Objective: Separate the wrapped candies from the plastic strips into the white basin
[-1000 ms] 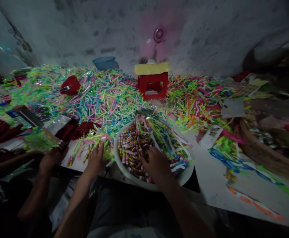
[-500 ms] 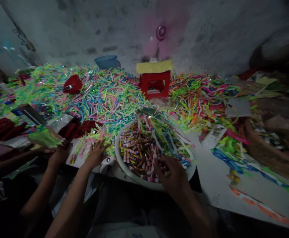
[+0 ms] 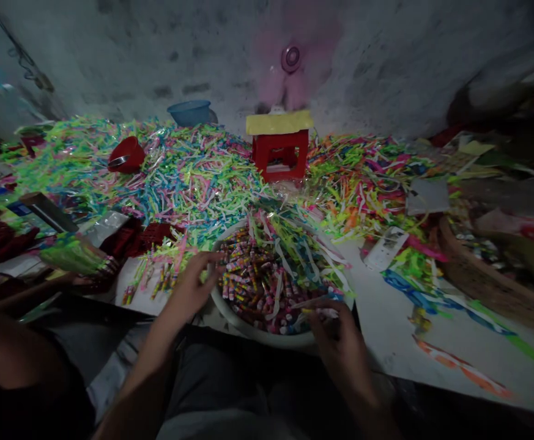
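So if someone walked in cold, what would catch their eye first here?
First, the huge heap of neon strips spread across the floor to the back wall. Next, the white bowl of small wrapped candies in front of the person, with the left hand at its rim and the right hand pinching a strip at its near edge. Behind sits a red stool topped in yellow.

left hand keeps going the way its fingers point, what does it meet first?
Probably the small wrapped candies in the white bowl. The left hand is at the bowl's near-left rim, fingers pointing right and away; depth is unclear.
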The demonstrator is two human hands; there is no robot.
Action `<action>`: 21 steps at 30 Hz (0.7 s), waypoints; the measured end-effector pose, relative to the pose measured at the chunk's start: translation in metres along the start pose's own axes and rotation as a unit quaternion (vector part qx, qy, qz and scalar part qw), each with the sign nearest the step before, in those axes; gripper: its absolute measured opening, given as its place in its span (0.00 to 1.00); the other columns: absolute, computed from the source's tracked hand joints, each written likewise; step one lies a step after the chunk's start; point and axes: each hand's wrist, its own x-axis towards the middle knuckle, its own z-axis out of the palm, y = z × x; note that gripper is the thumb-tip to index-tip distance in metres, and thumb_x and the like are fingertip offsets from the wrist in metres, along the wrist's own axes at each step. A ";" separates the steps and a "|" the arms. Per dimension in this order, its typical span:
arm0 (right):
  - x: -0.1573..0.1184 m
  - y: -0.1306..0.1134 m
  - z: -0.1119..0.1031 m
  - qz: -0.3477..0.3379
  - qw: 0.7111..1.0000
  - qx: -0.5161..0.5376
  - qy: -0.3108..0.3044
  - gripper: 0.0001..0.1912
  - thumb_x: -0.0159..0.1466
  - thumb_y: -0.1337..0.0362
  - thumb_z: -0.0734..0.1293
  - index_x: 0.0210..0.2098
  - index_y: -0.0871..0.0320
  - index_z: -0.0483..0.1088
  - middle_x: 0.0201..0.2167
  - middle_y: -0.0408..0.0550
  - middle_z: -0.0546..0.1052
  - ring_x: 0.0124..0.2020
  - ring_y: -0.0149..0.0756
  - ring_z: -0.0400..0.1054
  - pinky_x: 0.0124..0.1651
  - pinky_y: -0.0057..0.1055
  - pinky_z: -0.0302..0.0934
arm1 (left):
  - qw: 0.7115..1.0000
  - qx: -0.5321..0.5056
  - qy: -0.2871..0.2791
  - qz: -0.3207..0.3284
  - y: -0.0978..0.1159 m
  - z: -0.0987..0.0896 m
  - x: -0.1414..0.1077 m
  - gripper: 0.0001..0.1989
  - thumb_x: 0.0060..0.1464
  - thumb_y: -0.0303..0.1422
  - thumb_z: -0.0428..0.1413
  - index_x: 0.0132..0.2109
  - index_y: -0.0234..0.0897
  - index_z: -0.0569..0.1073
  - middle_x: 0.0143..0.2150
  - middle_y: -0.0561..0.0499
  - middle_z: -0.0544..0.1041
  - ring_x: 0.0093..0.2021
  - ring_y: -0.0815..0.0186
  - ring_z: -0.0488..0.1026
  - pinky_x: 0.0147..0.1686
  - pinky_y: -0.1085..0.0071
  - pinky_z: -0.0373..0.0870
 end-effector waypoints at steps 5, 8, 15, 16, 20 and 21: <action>-0.001 -0.002 0.001 -0.022 0.997 0.078 0.006 0.13 0.66 0.52 0.60 0.44 0.53 0.64 0.44 0.50 0.77 0.49 0.40 0.70 0.47 0.33 0.64 | 0.959 0.134 -0.248 -0.021 0.082 0.070 0.016 0.17 0.58 0.44 0.53 0.42 0.34 0.76 0.40 0.40 0.77 0.44 0.54 0.73 0.44 0.63 0.68; -0.001 0.006 0.001 -0.037 0.994 0.102 -0.010 0.13 0.66 0.54 0.60 0.45 0.53 0.64 0.45 0.51 0.76 0.51 0.40 0.69 0.49 0.35 0.63 | 0.947 0.179 -0.264 -0.028 0.097 0.094 0.018 0.16 0.58 0.40 0.52 0.43 0.30 0.74 0.43 0.37 0.76 0.47 0.52 0.72 0.44 0.62 0.67; -0.005 0.001 0.001 0.018 0.994 0.110 0.016 0.15 0.66 0.51 0.59 0.43 0.55 0.66 0.39 0.48 0.75 0.40 0.38 0.69 0.42 0.31 0.64 | 0.950 -0.196 -0.192 -0.146 0.074 0.072 0.013 0.13 0.56 0.40 0.53 0.37 0.34 0.73 0.31 0.49 0.75 0.30 0.66 0.70 0.30 0.72 0.63; -0.005 -0.004 0.002 0.028 0.993 0.115 0.016 0.16 0.66 0.50 0.59 0.44 0.55 0.66 0.40 0.49 0.75 0.41 0.38 0.69 0.43 0.32 0.64 | 0.925 -0.285 -0.177 -0.178 0.071 0.068 0.011 0.14 0.54 0.42 0.55 0.38 0.35 0.73 0.32 0.50 0.75 0.30 0.67 0.69 0.30 0.73 0.63; -0.004 -0.023 0.010 0.051 0.988 0.143 -0.020 0.19 0.66 0.48 0.58 0.46 0.54 0.66 0.37 0.48 0.75 0.37 0.36 0.69 0.38 0.29 0.64 | 0.785 -0.529 -0.115 -0.300 0.068 0.064 0.001 0.23 0.42 0.41 0.65 0.45 0.37 0.73 0.41 0.49 0.77 0.35 0.66 0.72 0.33 0.74 0.66; -0.003 -0.025 0.013 0.048 0.987 0.151 -0.031 0.19 0.66 0.48 0.58 0.46 0.55 0.67 0.36 0.48 0.74 0.35 0.35 0.68 0.36 0.29 0.64 | 0.770 -0.550 -0.110 -0.305 0.068 0.064 -0.003 0.23 0.41 0.41 0.65 0.45 0.38 0.73 0.43 0.49 0.76 0.36 0.66 0.72 0.34 0.73 0.67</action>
